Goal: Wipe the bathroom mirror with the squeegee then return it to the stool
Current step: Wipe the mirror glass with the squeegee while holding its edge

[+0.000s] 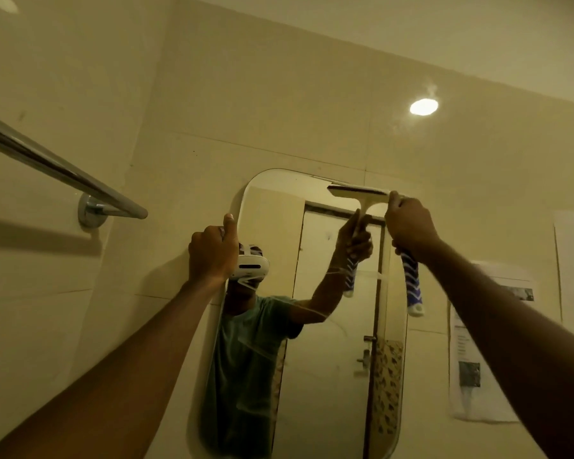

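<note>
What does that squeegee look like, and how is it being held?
The squeegee has a pale, plastic-looking T-shaped head and a blue handle with white zigzag stripes and a white tip. The right hand grips the handle, which hangs below the fist. The blade lies level against the mirror at its top right corner.

Below the right hand's grip, the squeegee handle shows dark blue with white zigzag chevrons and a white end cap; above the grip, its head is pale cream. The wall tiles are plain beige. The towel rail, off to the left of the grip, is shiny chrome. The mirror reflects a teal-green shirt and a brown-speckled patterned strip.
</note>
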`<state>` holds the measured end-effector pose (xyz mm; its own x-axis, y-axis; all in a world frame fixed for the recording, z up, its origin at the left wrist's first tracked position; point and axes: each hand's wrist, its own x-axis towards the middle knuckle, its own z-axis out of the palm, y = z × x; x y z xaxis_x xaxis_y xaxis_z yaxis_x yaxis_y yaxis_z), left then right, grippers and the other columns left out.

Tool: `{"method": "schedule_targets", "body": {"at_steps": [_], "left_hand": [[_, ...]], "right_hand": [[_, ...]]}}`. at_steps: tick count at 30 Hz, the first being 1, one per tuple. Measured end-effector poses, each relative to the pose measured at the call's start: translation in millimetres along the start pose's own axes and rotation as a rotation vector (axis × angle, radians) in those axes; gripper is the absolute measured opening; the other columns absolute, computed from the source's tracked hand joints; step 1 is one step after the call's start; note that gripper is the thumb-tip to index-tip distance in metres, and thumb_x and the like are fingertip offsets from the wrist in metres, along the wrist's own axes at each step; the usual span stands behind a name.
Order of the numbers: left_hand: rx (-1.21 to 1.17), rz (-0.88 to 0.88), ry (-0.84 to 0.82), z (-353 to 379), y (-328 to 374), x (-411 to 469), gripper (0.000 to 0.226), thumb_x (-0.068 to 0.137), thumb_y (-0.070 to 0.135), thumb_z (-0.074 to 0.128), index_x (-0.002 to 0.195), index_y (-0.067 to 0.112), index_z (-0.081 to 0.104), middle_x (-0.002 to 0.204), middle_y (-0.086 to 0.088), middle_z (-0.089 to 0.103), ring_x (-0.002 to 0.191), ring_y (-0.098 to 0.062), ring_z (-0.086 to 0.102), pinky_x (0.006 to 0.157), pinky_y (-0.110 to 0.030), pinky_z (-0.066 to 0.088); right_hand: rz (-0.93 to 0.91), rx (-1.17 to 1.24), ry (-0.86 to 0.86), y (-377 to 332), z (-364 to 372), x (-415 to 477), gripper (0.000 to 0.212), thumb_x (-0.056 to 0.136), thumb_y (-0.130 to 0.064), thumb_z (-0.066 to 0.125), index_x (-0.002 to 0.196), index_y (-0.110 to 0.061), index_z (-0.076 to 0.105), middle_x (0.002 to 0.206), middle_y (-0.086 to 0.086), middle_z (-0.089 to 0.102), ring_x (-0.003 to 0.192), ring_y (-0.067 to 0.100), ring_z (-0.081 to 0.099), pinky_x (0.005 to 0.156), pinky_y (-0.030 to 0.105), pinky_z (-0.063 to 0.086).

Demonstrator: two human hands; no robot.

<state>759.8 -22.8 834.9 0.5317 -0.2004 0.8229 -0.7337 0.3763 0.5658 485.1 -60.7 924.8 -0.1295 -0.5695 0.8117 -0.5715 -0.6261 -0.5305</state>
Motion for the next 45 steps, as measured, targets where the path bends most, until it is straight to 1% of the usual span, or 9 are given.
{"method": "schedule_targets", "body": {"at_steps": [9,16,19,23,27,33,36,38,45], "left_hand": [[0.024,-0.003,-0.019,4.2,-2.6,1.0,0.060,0.101,0.041,0.025,0.093,-0.003,0.064,0.101,-0.022,0.065,0.102,-0.033,0.055,0.075,-0.030,0.031],[0.016,-0.077,-0.033,4.0,-9.5,6.8,0.064,0.097,0.050,0.021,0.095,-0.001,0.060,0.099,-0.022,0.062,0.098,-0.037,0.056,0.079,-0.038,0.040],[0.025,-0.064,-0.054,1.2,-10.0,8.1,0.060,0.098,0.048,0.023,0.099,-0.001,0.058,0.098,-0.021,0.061,0.096,-0.038,0.055,0.081,-0.040,0.042],[-0.022,0.062,-0.067,3.0,-16.7,8.4,0.057,0.102,0.039,0.023,0.085,0.001,0.062,0.081,-0.013,0.061,0.086,-0.024,0.053,0.073,-0.030,0.035],[-0.082,0.047,-0.095,-2.8,-15.9,8.3,0.062,0.100,0.044,0.024,0.055,0.009,0.048,0.063,-0.008,0.054,0.072,-0.025,0.057,0.062,-0.025,0.036],[-0.048,0.045,-0.208,-11.1,-16.0,12.0,0.047,0.102,0.037,0.020,0.086,0.009,0.054,0.079,-0.006,0.050,0.079,-0.023,0.049,0.077,-0.030,0.031],[-0.177,0.008,-0.221,-12.1,-15.0,13.4,0.055,0.102,0.037,0.016,0.069,0.007,0.050,0.071,-0.016,0.059,0.066,-0.026,0.057,0.074,-0.039,0.049],[-0.285,-0.061,-0.236,-12.3,-15.0,12.4,0.067,0.101,0.040,0.014,0.082,-0.007,0.058,0.084,-0.027,0.065,0.078,-0.036,0.063,0.082,-0.047,0.054],[-0.393,-0.155,-0.315,-20.4,-15.9,15.2,0.066,0.093,0.044,0.013,0.101,-0.003,0.058,0.087,-0.023,0.067,0.082,-0.039,0.065,0.080,-0.053,0.055]], "right_hand": [[0.099,0.030,-0.132,75.9,36.1,-127.1,0.047,0.104,-0.033,0.030,0.071,-0.010,0.055,0.055,0.002,0.049,0.040,0.009,0.042,0.040,0.020,0.036],[-0.084,-0.007,-0.014,-24.3,12.5,-28.7,0.044,0.104,-0.031,0.030,0.079,-0.005,0.056,0.060,0.005,0.052,0.048,0.017,0.052,0.055,0.034,0.051],[-0.036,0.023,0.008,-41.1,27.2,-9.2,0.046,0.104,-0.035,0.029,0.083,-0.005,0.056,0.064,0.006,0.054,0.047,0.015,0.052,0.047,0.026,0.048],[-0.024,0.026,-0.003,-13.1,60.3,-64.9,0.039,0.104,-0.037,0.027,0.082,-0.014,0.050,0.063,0.001,0.056,0.046,0.009,0.053,0.038,0.016,0.039],[0.035,0.072,-0.056,27.5,102.3,-159.7,0.039,0.102,-0.042,0.028,0.080,-0.021,0.052,0.067,0.001,0.061,0.055,0.015,0.062,0.049,0.029,0.054],[-0.039,0.010,-0.066,-22.8,77.8,-123.8,0.047,0.104,-0.034,0.028,0.070,-0.014,0.053,0.055,0.001,0.051,0.044,0.012,0.046,0.042,0.021,0.041],[-0.141,0.036,-0.011,-73.7,71.4,-56.2,0.052,0.105,-0.036,0.027,0.067,-0.011,0.053,0.057,0.003,0.052,0.046,0.014,0.050,0.045,0.020,0.042],[-0.134,0.060,-0.022,-90.2,77.7,-34.9,0.050,0.105,-0.037,0.028,0.067,-0.013,0.050,0.062,0.004,0.055,0.049,0.013,0.053,0.049,0.021,0.044],[-0.052,0.072,-0.162,-34.9,114.9,-129.5,0.033,0.102,-0.038,0.033,0.090,-0.017,0.055,0.072,0.003,0.065,0.055,0.013,0.064,0.045,0.019,0.050]]}}
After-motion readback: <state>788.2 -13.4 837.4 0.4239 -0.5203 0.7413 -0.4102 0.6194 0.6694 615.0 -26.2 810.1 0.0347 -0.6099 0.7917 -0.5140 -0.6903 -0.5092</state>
